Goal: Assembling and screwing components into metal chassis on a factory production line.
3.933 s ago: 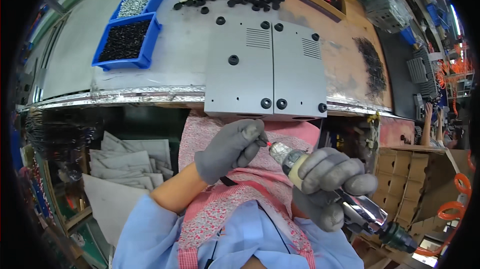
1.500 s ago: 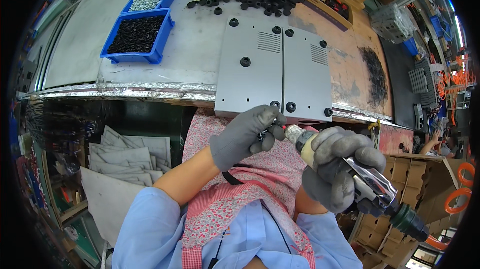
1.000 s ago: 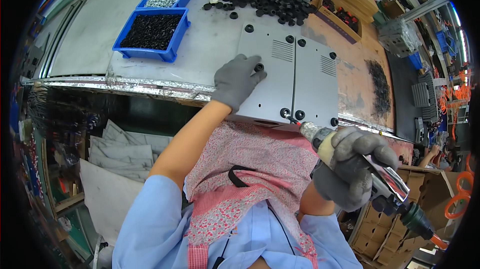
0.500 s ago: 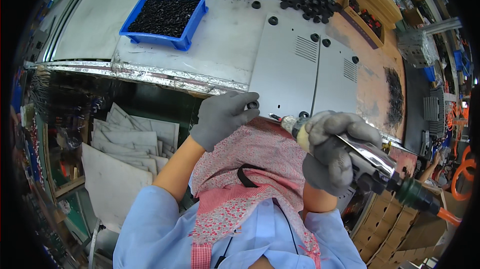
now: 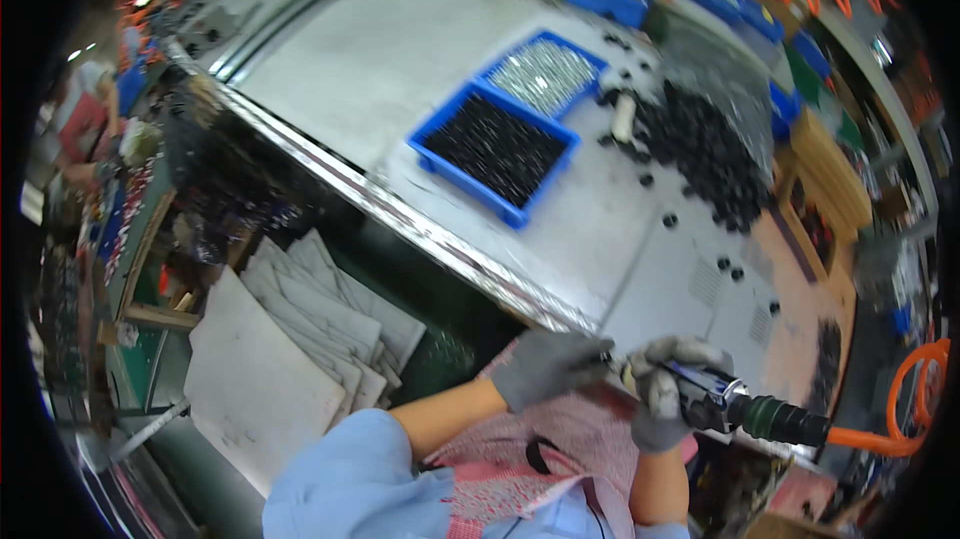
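My left hand (image 5: 548, 371), in a grey glove, has its fingertips closed around a small black rubber foot (image 5: 606, 357) at the near corner of a grey metal panel (image 5: 650, 289). My right hand (image 5: 664, 394), gloved too, grips a chrome air screwdriver (image 5: 712, 394). The screwdriver's front end points left, close to my left fingertips; motion blur and my glove hide whether its bit touches the foot. Several black feet (image 5: 724, 264) sit on the panel and on the second vented panel (image 5: 745, 324) beside it.
A blue bin of black screws (image 5: 490, 149) and another of silver screws (image 5: 545, 77) stand on the table. Beyond the panels lies a pile of black rubber feet (image 5: 705, 154). Flat sheets (image 5: 290, 339) lean below the table at left. An orange air hose (image 5: 880, 441) trails right.
The view has swung, so the bins, panels and pile appear farther right and lower. My hands have come closer together, bringing the screwdriver's front end to my left fingertips.
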Motion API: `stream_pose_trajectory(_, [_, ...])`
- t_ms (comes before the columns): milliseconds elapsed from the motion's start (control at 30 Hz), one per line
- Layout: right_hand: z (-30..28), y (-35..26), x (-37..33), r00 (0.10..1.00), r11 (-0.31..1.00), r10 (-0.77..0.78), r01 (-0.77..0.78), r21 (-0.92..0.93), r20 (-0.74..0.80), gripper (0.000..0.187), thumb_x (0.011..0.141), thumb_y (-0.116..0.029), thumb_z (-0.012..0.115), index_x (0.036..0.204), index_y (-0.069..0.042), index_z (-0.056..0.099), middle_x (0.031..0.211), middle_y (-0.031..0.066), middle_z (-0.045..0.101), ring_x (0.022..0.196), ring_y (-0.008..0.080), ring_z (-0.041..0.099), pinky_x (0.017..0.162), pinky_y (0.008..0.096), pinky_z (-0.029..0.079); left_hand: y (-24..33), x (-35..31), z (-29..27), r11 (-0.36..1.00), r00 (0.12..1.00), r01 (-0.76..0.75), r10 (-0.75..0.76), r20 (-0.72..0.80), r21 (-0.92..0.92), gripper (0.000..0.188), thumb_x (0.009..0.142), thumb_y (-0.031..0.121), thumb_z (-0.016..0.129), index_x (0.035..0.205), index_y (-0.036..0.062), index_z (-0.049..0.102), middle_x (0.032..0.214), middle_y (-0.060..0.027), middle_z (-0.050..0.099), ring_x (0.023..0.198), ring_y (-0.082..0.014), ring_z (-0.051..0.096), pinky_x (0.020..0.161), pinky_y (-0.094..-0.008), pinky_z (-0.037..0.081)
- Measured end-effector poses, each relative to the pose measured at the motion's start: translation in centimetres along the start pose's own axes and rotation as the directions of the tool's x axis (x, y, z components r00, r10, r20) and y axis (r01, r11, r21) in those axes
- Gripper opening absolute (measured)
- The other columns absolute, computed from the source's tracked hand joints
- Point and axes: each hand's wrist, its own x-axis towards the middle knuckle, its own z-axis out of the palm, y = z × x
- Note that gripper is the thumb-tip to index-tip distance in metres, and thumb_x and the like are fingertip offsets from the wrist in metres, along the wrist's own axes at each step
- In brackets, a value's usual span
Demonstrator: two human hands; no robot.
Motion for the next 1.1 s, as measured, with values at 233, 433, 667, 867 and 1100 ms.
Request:
stream_pose_trajectory(233, [0.0, 1.1, 0.0, 0.995, 0.996, 0.079, -0.077, -0.046, 0.064, 0.034, 0.075, 0.012, 0.051, 0.105, -0.002, 0.04, 0.09, 0.0151, 0.057, 0.073, 0.0164, 0.059, 0.065, 0.0276, 0.052, 0.3, -0.4, 0.3, 0.999, 0.997, 0.039, -0.038, -0.07, 0.008, 0.032, 0.082, 0.037, 0.064, 0.106, 0.0173, 0.066, 0.076, -0.0086, 0.064, 0.069, -0.0263, 0.064, 0.061, -0.0361, 0.051])
stream_pose_trajectory(433, [0.6, -0.7, 0.5, 0.98, 0.981, 0.189, -0.191, -0.028, -0.063, 0.031, 0.076, 0.011, 0.05, 0.103, -0.002, 0.043, 0.09, 0.0129, 0.057, 0.074, 0.0151, 0.059, 0.068, 0.0287, 0.051, -0.2, 0.0, 0.6, 0.999, 0.997, -0.032, 0.03, -0.078, -0.023, 0.033, 0.08, 0.034, 0.068, 0.11, 0.0206, 0.066, 0.082, -0.0087, 0.066, 0.074, -0.0267, 0.065, 0.065, -0.0357, 0.052])
stream_pose_trajectory(667, [1.2, -5.5, -1.9, 0.996, 0.988, -0.087, 0.087, 0.126, -0.005, 0.035, 0.075, 0.006, 0.051, 0.107, -0.002, 0.041, 0.089, 0.0157, 0.057, 0.073, 0.0186, 0.058, 0.066, 0.0321, 0.052, 3.1, -0.1, 1.5, 0.999, 0.997, 0.043, -0.045, 0.055, 0.033, 0.03, 0.083, 0.038, 0.062, 0.1, 0.0131, 0.064, 0.094, -0.0106, 0.066, 0.087, -0.03, 0.064, 0.074, -0.0385, 0.051])
stream_pose_trajectory(867, [-1.6, -6.4, -4.6, 0.967, 0.978, -0.211, 0.208, -0.03, -0.142, 0.039, 0.073, -0.007, 0.058, 0.109, -0.004, 0.045, 0.09, 0.0136, 0.057, 0.071, 0.0192, 0.058, 0.067, 0.0339, 0.052, 5.4, 1.6, 7.1, 0.997, 0.987, 0.033, -0.021, 0.162, -0.073, 0.055, 0.068, 0.062, 0.065, 0.099, 0.0169, 0.061, 0.095, -0.0121, 0.066, 0.09, -0.0339, 0.062, 0.077, -0.042, 0.05])
stream_pose_trajectory(1100, [-5.3, -7.9, -7.7, 0.867, 0.942, -0.321, 0.333, -0.036, -0.381, 0.039, 0.074, -0.02, 0.054, 0.109, -0.006, 0.046, 0.095, 0.0134, 0.054, 0.079, 0.02, 0.055, 0.073, 0.0356, 0.048, 6.9, 1.3, 9.8, 0.713, 0.845, 0.134, 0.281, 0.455, -0.689, 0.053, 0.082, 0.049, 0.06, 0.112, 0.0052, 0.058, 0.077, -0.0012, 0.058, 0.068, -0.0184, 0.055, 0.061, -0.0301, 0.045])
